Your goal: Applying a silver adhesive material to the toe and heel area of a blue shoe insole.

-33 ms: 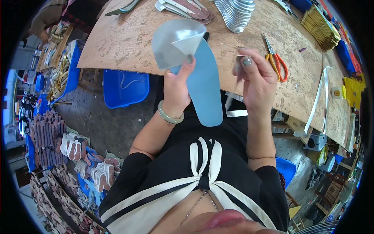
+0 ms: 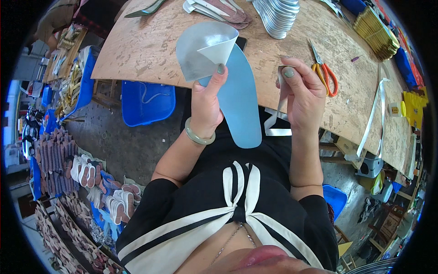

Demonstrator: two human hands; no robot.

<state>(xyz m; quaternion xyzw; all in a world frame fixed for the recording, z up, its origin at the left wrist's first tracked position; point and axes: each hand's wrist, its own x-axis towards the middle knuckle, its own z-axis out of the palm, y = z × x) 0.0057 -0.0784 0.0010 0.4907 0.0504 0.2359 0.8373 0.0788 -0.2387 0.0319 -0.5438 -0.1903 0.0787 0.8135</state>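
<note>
My left hand (image 2: 206, 104) grips a light blue shoe insole (image 2: 239, 105) with its silvery lining (image 2: 200, 50) peeled and folded back at the toe end. A pale jade bangle sits on that wrist. My right hand (image 2: 301, 93) pinches a narrow silver strip (image 2: 275, 124) that hangs down over my lap. Both hands are held above the near edge of the wooden worktable (image 2: 150, 45).
Orange-handled scissors (image 2: 325, 68) lie just right of my right hand. A stack of silver insoles (image 2: 278, 16) and brown soles (image 2: 219, 10) sit further back. A blue bin (image 2: 148, 102) stands under the table. Several sandals (image 2: 86, 173) lie on the floor at left.
</note>
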